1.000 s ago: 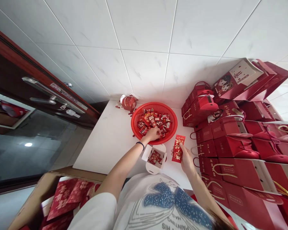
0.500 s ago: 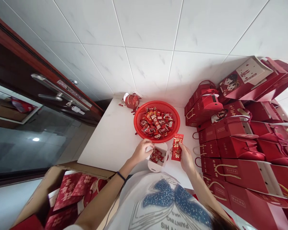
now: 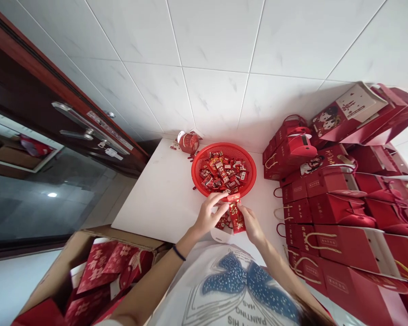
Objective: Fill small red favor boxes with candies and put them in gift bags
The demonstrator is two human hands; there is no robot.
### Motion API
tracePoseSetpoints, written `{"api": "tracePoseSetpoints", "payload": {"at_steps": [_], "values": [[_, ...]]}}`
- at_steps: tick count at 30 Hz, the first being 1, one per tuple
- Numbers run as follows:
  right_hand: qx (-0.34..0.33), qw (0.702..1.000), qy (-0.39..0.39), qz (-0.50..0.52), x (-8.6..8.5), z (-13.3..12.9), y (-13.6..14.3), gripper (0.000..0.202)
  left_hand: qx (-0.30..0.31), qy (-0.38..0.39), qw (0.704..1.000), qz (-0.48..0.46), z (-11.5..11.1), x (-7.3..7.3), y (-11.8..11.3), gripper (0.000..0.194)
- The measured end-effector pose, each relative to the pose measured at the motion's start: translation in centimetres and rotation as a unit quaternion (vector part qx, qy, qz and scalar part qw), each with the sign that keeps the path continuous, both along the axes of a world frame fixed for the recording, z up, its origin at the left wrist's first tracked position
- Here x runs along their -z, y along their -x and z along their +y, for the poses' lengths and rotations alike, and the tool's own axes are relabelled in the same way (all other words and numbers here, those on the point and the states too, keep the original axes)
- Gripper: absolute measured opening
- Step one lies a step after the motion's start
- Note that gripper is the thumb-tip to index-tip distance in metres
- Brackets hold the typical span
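Note:
A long red packet with gold lettering (image 3: 237, 217) is held over a small white-sided box (image 3: 221, 236). My right hand (image 3: 252, 222) grips its right edge between thumb and fingers. My left hand (image 3: 207, 215) pinches at the packet's upper left edge, its fingertips close to the basket rim. Small red wrapped pieces (image 3: 223, 222) lie inside the box, which the packet and my left hand partly cover. Just beyond my hands stands a round red plastic basket (image 3: 253, 174) with many red-wrapped sweets (image 3: 221, 170) in it.
A red round container (image 3: 189, 143) stands by the wall on the white table (image 3: 153, 194). Rows of red gift boxes with handles (image 3: 333, 203) crowd the right side. At lower left, a cardboard box (image 3: 66, 253) holds red packages. A dark door (image 3: 27, 81) is at left.
My right hand has brought the red packet leftward over the white-sided box. My left hand has left the box's edge and moved up to the packet.

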State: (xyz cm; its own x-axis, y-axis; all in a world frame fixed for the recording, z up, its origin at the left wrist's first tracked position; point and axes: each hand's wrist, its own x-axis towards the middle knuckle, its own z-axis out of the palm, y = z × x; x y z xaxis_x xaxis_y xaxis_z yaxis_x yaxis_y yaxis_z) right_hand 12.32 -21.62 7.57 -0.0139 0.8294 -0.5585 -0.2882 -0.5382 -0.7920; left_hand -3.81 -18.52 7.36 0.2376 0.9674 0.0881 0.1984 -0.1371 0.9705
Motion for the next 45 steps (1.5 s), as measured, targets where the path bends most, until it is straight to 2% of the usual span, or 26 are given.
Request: {"api": "tracePoseSetpoints", "payload": {"at_steps": [3, 7, 9, 14, 16, 19, 22, 26, 28, 30, 32, 34, 36, 38, 40, 43, 45], "values": [[-0.006, 0.999, -0.027, 0.019, 0.0, -0.6, 0.7, 0.039, -0.013, 0.122, 0.989, -0.085, 0.6, -0.9, -1.2, 0.035], [-0.026, 0.996, -0.08, 0.013, 0.3, -1.3, 1.1, 0.027, -0.077, 0.287, 0.937, -0.185, 0.6, -0.6, -1.4, 0.048], [-0.056, 0.993, -0.103, 0.023, 0.4, -1.5, 1.0, 0.026, -0.091, 0.299, 0.931, -0.189, 0.5, -0.6, -1.1, 0.049], [-0.143, 0.981, -0.122, 0.055, 0.2, -1.5, 0.4, 0.033, -0.057, 0.241, 0.964, -0.099, 0.6, -0.8, -0.1, 0.045], [-0.173, 0.975, -0.131, 0.043, 0.0, -1.4, 0.2, 0.032, -0.042, 0.262, 0.961, -0.079, 0.8, -0.6, 0.1, 0.043], [-0.192, 0.972, -0.136, 0.021, 0.1, -1.4, 0.1, 0.032, -0.001, 0.33, 0.941, -0.074, 0.8, 0.0, 0.4, 0.031], [-0.153, 0.98, -0.129, 0.013, 0.4, -1.4, 0.3, 0.031, 0.033, 0.372, 0.925, -0.069, 0.6, 0.6, 0.6, 0.027], [-0.044, 0.993, -0.105, 0.0, 0.6, -1.3, 0.7, 0.043, 0.031, 0.394, 0.915, -0.077, 0.1, 0.8, 0.8, 0.039], [-0.033, 0.993, -0.109, -0.011, 0.6, -1.0, 0.9, 0.047, 0.034, 0.407, 0.908, -0.097, 0.1, 0.6, 0.8, 0.046], [-0.053, 0.99, -0.128, -0.027, 0.7, -0.6, 1.0, 0.04, 0.039, 0.416, 0.902, -0.11, 0.3, 0.5, 1.0, 0.049], [-0.045, 0.986, -0.148, -0.068, 1.0, -0.2, 1.2, 0.03, 0.02, 0.404, 0.91, -0.092, 0.9, 0.4, 1.5, 0.048], [-0.006, 0.978, -0.16, -0.131, 1.7, 0.2, 1.3, 0.025, -0.029, 0.348, 0.936, -0.038, 1.5, 0.7, 2.5, 0.04], [0.001, 0.966, -0.163, -0.199, 2.6, 0.4, 1.4, 0.021, -0.079, 0.259, 0.962, 0.041, 1.7, 1.2, 3.6, 0.027], [-0.06, 0.945, -0.155, -0.282, 3.4, 0.5, 1.6, 0.019, -0.093, 0.195, 0.969, 0.115, 1.4, 2.0, 4.6, 0.017], [-0.17, 0.895, -0.122, -0.394, 4.0, 0.6, 1.9, 0.019, -0.069, 0.19, 0.967, 0.157, 0.7, 3.0, 5.2, 0.014], [-0.319, 0.79, -0.047, -0.522, 4.6, 1.2, 2.8, 0.019, -0.03, 0.206, 0.963, 0.172, -0.5, 4.3, 5.2, 0.011], [-0.358, 0.759, -0.022, -0.543, 5.0, 1.6, 3.4, 0.017, -0.025, 0.193, 0.964, 0.183, -0.9, 4.9, 5.0, 0.011]]}}
